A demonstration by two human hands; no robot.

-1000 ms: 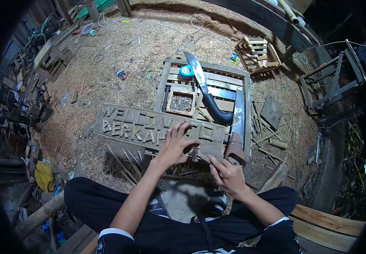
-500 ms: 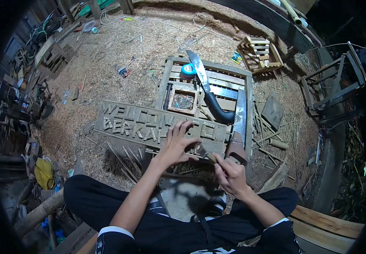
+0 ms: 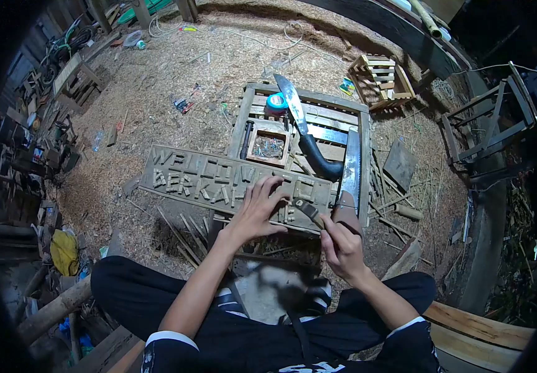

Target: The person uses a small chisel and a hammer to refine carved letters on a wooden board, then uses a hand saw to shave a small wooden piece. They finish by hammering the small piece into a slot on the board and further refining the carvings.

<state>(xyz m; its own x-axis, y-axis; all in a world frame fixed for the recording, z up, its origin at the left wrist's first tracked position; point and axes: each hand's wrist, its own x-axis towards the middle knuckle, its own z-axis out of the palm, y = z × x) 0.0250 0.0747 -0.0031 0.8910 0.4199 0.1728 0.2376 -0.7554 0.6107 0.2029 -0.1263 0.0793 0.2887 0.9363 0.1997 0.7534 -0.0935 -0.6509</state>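
A long wooden board [image 3: 184, 193] lies across the slatted wooden stand, with letters made from small wood pieces spelling "WELCOM" and "BERKA" in two rows; the rest is partly covered by my left hand. My left hand [image 3: 255, 210] rests on the board with its fingers curved and apart, thumb near the lower edge. My right hand [image 3: 343, 247] is closed around the handle of what looks like a small hammer [image 3: 307, 210]. Its dark head is over the lower right part of the board, beside small wood pieces [image 3: 291, 214] near my left fingertips.
On the slatted stand [image 3: 362, 118] lie a black-handled machete [image 3: 293, 102], a handsaw [image 3: 352, 168], a blue tape roll [image 3: 276, 103] and a wooden box [image 3: 268, 149] with nails. A wooden crate [image 3: 383, 81] stands behind. Shavings and sticks cover the ground.
The hammer has moved slightly up and away from my left thumb, its head now turned more along the board. My left hand has shifted a little, thumb lower.
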